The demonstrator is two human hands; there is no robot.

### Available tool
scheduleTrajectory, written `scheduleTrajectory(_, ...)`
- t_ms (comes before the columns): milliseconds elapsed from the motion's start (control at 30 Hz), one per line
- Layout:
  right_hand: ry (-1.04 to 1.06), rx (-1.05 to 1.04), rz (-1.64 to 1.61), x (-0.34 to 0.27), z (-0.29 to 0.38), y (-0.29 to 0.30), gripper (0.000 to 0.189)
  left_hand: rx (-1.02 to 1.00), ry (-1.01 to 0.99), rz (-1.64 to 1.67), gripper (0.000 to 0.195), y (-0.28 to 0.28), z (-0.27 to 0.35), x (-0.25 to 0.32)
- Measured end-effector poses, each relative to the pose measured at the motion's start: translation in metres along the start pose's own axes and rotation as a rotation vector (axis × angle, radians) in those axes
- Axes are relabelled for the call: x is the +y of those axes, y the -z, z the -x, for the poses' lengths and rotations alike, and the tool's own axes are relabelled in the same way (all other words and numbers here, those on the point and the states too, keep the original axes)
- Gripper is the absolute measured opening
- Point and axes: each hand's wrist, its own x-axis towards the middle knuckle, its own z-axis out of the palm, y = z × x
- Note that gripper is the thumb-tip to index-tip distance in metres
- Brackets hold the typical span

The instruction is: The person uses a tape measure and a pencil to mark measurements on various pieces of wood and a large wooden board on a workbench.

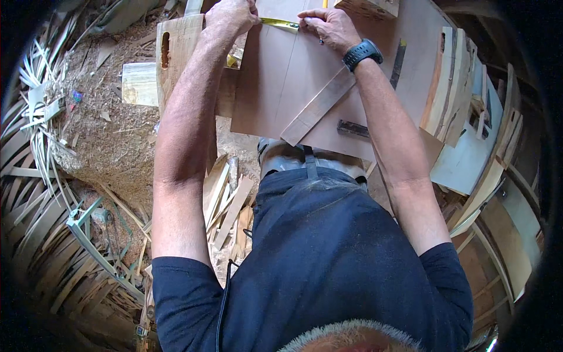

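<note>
A yellow tape measure blade [279,23] spans between my hands across a plywood panel [264,97] that bears a pencil line. My left hand [231,16], at the panel's top left, is closed on the blade's left end; whether it also holds the tape's case cannot be seen. With its fingertips my right hand [330,28] pinches the blade's other end. A yellow pencil [325,4] shows behind the right hand's fingers, its dark lower end below them. Below the right wrist, a flat wooden strip [319,105] lies slantwise on the panel.
Two dark bars [353,128] [398,64] rest on the panel, and a wooden block [371,6] stands at its top. Slotted boards [448,83] lean at right. Left of the panel is another slotted board [180,53]. Wood offcuts [228,207] and sawdust cover the floor.
</note>
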Motion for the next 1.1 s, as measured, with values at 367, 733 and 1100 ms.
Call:
scheduleTrajectory(367,-0.003,-0.006,-0.036,0.002,0.001,-0.001,0.029,0.073,-0.057,-0.004,0.02,-0.003,0.0,-0.004)
scheduleTrajectory(733,0.01,0.09,-0.087,0.013,0.057,0.006,0.038,0.045,-0.061,-0.024,0.016,-0.006,-0.001,-0.004)
scheduleTrajectory(1100,0.008,0.093,-0.153,0.028,0.178,0.029,0.076,0.159,-0.115,-0.003,0.014,-0.012,0.006,-0.008)
